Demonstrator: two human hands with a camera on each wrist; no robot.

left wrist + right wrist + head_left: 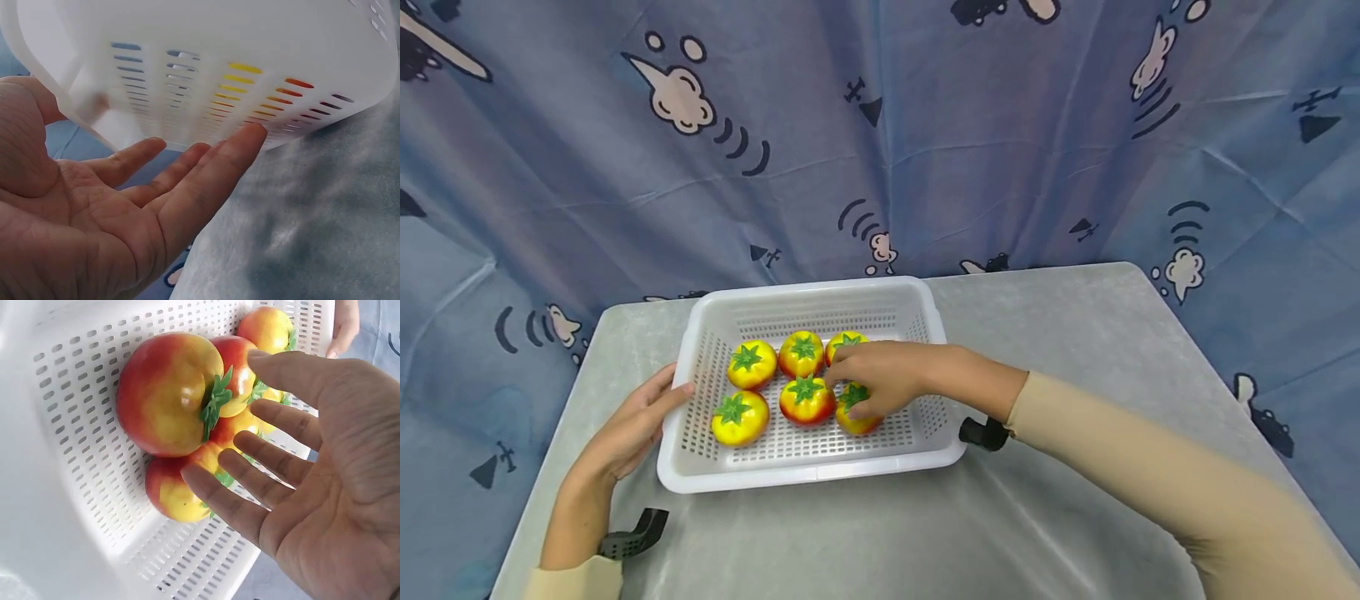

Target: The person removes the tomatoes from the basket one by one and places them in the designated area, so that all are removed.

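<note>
A white perforated plastic basket (752, 483) holds several yellow-and-red tomatoes with green leafy tops, set in two rough rows. At its left end my left hand (628, 429) grips the rim, thumb over the edge and fingers along the outside wall, as the left wrist view shows. My right hand (891, 377) reaches over the right end, above the front-right tomato (859, 423) and partly covering the back-right tomato (844, 340). In the right wrist view its fingers are spread, with a large tomato (169, 394) just beyond the thumb and fingertips.
The basket stands on a grey-covered table (1037, 325). Behind the table hangs a blue patterned curtain (985, 183). A dark strap mount (985, 433) sits on the right wrist, close to the basket's right corner, and another mount (636, 535) is on the left wrist.
</note>
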